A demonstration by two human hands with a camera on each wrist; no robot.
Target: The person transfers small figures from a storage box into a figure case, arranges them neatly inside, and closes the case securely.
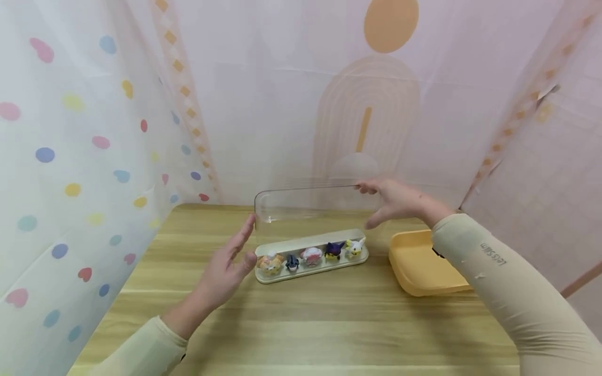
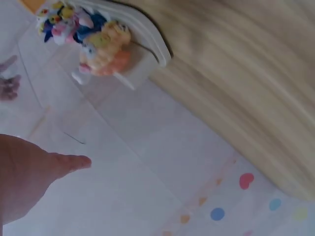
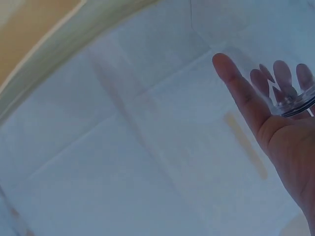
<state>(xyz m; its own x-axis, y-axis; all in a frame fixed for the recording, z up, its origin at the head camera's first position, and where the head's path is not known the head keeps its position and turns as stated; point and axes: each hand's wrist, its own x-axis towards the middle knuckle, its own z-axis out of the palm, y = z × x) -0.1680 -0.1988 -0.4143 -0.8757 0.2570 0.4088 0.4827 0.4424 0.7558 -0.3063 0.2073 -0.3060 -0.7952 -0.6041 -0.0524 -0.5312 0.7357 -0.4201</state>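
Note:
A clear plastic cover (image 1: 308, 189) stands over a long cream tray (image 1: 310, 275), its dark-rimmed edge at the top. My left hand (image 1: 228, 266) holds the left end, fingers long and thumb apart. At the other end my right hand (image 1: 392, 201) grips the cover, thumb in front; in the right wrist view its fingertips (image 3: 282, 74) show through the clear plastic. In the tray sits a row of small toy figures: an orange one (image 1: 270, 265), a dark blue one (image 1: 292, 262), a pink one (image 1: 311, 256), a purple one (image 1: 334, 250) and a white-and-yellow one (image 1: 355, 247).
An open yellow box (image 1: 400, 266) stands on the wooden table (image 1: 329, 324) right of the tray, partly under my right forearm. Printed curtains hang behind the table and on both sides; the left one (image 1: 99, 172) has coloured dots and hearts.

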